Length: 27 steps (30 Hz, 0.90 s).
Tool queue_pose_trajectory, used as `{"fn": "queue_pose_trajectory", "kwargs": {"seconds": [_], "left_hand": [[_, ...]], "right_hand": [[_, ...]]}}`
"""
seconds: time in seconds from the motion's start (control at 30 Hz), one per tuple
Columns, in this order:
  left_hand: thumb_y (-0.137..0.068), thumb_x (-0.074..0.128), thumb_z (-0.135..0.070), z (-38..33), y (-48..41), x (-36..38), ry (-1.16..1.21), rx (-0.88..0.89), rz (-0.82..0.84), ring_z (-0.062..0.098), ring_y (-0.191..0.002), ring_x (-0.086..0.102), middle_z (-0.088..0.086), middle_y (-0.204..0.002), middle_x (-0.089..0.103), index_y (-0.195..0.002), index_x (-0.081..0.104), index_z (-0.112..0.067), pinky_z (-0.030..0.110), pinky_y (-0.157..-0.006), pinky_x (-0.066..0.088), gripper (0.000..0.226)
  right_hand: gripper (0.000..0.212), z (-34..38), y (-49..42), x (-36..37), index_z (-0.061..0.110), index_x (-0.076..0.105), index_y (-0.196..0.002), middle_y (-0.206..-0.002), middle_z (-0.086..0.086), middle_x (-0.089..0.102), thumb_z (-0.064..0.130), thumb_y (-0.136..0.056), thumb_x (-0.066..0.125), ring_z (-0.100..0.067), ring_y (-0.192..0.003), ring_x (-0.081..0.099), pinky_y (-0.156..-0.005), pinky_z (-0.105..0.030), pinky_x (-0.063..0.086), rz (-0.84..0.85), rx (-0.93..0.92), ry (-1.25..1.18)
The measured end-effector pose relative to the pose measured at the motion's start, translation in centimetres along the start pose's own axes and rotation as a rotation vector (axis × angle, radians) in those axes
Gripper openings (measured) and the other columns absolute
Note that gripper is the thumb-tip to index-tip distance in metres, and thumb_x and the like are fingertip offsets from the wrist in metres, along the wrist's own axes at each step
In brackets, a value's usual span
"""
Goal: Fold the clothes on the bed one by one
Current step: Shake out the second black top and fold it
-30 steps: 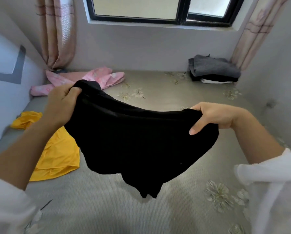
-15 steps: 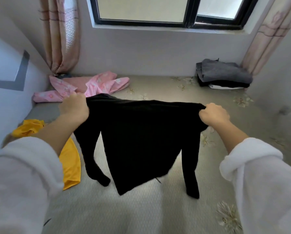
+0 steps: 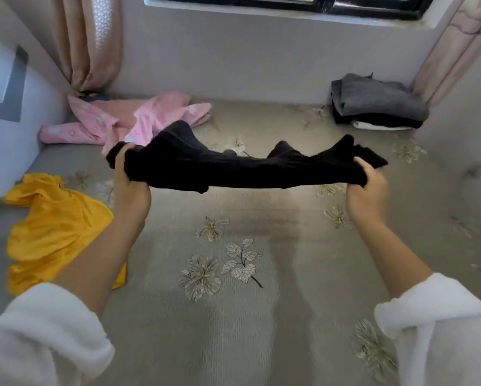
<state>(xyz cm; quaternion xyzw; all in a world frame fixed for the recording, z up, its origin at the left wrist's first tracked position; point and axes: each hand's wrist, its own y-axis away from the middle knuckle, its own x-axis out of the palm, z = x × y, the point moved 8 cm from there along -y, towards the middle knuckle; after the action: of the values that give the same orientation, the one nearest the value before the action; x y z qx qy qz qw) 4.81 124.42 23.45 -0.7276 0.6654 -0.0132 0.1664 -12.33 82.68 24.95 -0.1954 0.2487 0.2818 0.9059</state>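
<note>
A grey bed (image 3: 261,316) with flower print fills a curtained room. A person's left hand (image 3: 130,185) and right hand (image 3: 367,190), fingers closed on either end, hold a black garment (image 3: 233,168) stretched flat in the air above the bed's centre. Yellow clothing (image 3: 55,229) lies at 9 o'clock, pink clothing (image 3: 133,118) at 11, a folded pile (image 3: 378,104) at 2.
</note>
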Motion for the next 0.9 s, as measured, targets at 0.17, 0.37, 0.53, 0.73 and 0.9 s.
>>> {"fn": "queue_pose_trajectory", "kwargs": {"seconds": [0.17, 0.37, 0.53, 0.73, 0.9], "left_hand": [[-0.092, 0.047, 0.009, 11.0, 9.1, -0.7, -0.264, -0.039, 0.182, 0.027, -0.128, 0.043, 0.018, -0.138, 0.043, -0.141, 0.039, -0.005, 0.039, -0.111, 0.033, 0.051], [-0.092, 0.052, -0.001, 25.3, 22.6, -1.1, -0.631, -0.371, 0.45, 0.03, -0.147, 0.008, 0.012, -0.159, 0.014, -0.151, 0.023, -0.023, 0.049, -0.117, 0.02, 0.07], [-0.101, 0.042, -0.03, 33.4, 32.7, -2.2, -0.836, -0.743, 0.775, 0.033, -0.147, -0.006, 0.015, -0.16, 0.002, -0.152, -0.004, -0.028, 0.043, -0.119, 0.007, 0.069], [-0.086, 0.061, -0.021, 31.8, 33.5, -1.4, -0.965, -0.576, 0.528, 0.026, -0.144, -0.017, 0.009, -0.157, -0.018, -0.151, 0.01, -0.03, 0.052, -0.115, 0.006, 0.083], [-0.081, 0.065, -0.037, 31.5, 30.9, 4.2, -0.84, -0.516, 0.481, 0.018, -0.144, 0.006, 0.003, -0.151, 0.031, -0.152, 0.013, -0.021, 0.046, -0.115, 0.002, 0.089]], "right_hand": [[0.055, -8.4, 6.5, 2.7, 0.006, 0.048, -0.14, -0.143, -0.019, 0.045, -0.007, -0.087, 0.051, -0.037, -0.133, 0.038, -0.11, -0.045, 0.032, 0.204, -0.096, 0.266], [0.064, -22.7, 15.4, 7.9, 0.01, 0.03, -0.149, -0.149, -0.02, 0.035, -0.001, -0.089, 0.05, -0.035, -0.14, 0.026, -0.114, -0.047, 0.024, 0.551, 0.069, 0.592], [0.069, -32.8, 23.6, 10.0, 0.019, 0.003, -0.154, -0.16, -0.012, 0.006, 0.014, -0.098, 0.042, -0.03, -0.148, 0.0, -0.118, -0.045, 0.016, 0.98, 0.252, 0.895], [0.064, -31.2, 24.3, 11.4, 0.012, 0.033, -0.144, -0.156, -0.013, 0.015, 0.011, -0.085, 0.058, -0.031, -0.143, 0.012, -0.114, -0.051, 0.018, 0.593, 0.286, 0.736], [0.073, -29.0, 23.7, 19.2, 0.012, 0.025, -0.149, -0.148, -0.005, 0.037, 0.025, -0.088, 0.062, -0.024, -0.137, 0.033, -0.114, -0.046, 0.029, 0.748, 0.277, 0.354]]}}
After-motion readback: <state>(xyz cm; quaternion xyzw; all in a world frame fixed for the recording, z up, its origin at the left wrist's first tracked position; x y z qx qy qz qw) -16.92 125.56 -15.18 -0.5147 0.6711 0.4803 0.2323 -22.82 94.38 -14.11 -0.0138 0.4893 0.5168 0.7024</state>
